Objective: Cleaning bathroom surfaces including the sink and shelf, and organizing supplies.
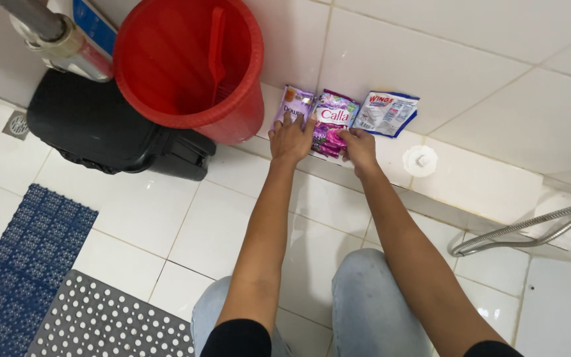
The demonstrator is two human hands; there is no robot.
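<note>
Both hands rest flat, fingers loose and gripping nothing: left hand (290, 137) on the lilac sachet (294, 104), right hand (359, 147) at the purple sachet's (332, 121) four o'clock corner (press evenly, I'd judge), the red bucket (190, 63) at nine o'clock.

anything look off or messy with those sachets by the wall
Nothing stands out. Three sachets lean in a row against the tiled wall: light purple sachet, magenta sachet, blue-and-white sachet. The left hand rests on the first two, the right hand at the magenta one's edge. The magenta one looks crumpled, nothing spilled.
</note>
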